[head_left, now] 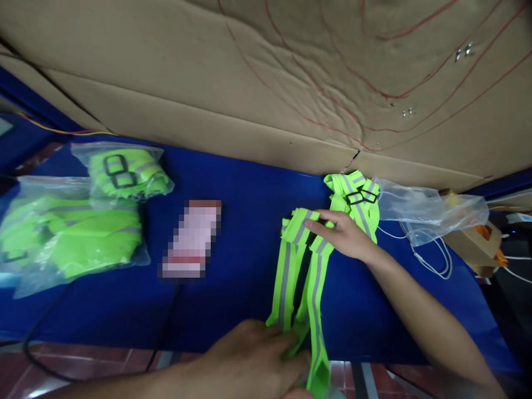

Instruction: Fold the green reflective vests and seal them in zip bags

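Observation:
My right hand (347,235) grips the upper, folded end of a neon-green reflective strap (285,277) with a grey stripe, thumb on top. My left hand (261,354), at the table's front edge, is closed around the lower lengths of the same strap; its fingertips are partly hidden. Loops of the strap hang past the edge below it. Just beyond my right hand lies a bundle of the same green strap (351,183) with black rectangular buckles. Whether that bundle joins the held strap I cannot tell.
On the blue table (245,221) lies a phone (193,233), its screen blurred. Clear bags of green straps (95,238) sit at the left. To the right are an empty plastic bag (432,210), a white cable (444,260) and an open cardboard box (477,244). A cardboard panel (166,66) stands behind.

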Motion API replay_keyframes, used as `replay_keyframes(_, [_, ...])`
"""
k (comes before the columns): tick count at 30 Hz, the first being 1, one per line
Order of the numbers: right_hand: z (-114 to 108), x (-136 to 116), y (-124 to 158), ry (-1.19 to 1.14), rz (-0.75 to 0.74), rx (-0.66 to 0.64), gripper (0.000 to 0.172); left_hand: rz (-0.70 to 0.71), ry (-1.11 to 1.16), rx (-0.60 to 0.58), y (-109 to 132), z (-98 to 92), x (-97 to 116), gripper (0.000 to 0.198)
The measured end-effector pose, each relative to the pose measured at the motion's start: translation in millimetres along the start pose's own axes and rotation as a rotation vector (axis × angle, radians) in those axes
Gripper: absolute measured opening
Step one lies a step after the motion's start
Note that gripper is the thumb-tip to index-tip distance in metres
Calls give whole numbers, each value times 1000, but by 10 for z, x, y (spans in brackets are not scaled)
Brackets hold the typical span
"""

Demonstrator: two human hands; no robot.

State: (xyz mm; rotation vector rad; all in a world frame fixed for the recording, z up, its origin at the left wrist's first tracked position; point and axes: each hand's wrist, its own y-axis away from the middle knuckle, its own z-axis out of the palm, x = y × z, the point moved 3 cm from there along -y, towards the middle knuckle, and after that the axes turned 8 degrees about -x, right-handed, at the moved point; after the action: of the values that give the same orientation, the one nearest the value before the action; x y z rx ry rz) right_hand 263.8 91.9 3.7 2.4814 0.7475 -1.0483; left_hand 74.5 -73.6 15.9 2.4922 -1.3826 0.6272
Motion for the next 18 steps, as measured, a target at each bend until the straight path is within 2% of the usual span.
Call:
replay_keyframes(3, [65, 36, -119, -50, 25, -119, 54, -18, -193, 173, -105, -147, -84, 19])
replay_keyframes(5, [107, 50, -165, -3, 39, -137, 51, -51, -338, 202, -199, -187, -247, 20])
replay_keyframes(6, [104, 35, -167, 50, 33, -110, 45, -68, -384, 193, -246, -194, -348, 27])
replay_keyframes(8, [29, -51, -114, 230, -9, 31, 31, -125, -415, 182, -332, -213, -560, 36])
replay_keyframes(10, [-78, -178, 16, 395, -71, 181, 35, -192, -350, 162, -405, -250, -757, 41])
replay_keyframes(11, [-109, -230, 95, 435, -103, 194, 38, -213, -280, 152, -437, -277, -842, 45])
replay_keyframes(13, [-92, -274, 251, 442, -166, 86, 43, -205, -92, 123, -494, -334, -978, 54])
replay_keyframes(15, [4, -224, 378, 454, -196, -41, 58, -172, 79, 101, -544, -386, -1087, 58])
replay_keyframes(16, [58, -172, 419, 473, -192, -57, 65, -169, 125, 90, -568, -405, -1137, 61])
replay_keyframes(18, [137, -58, 450, 458, -172, 3, 62, -197, 142, 84, -612, -434, -1229, 62])
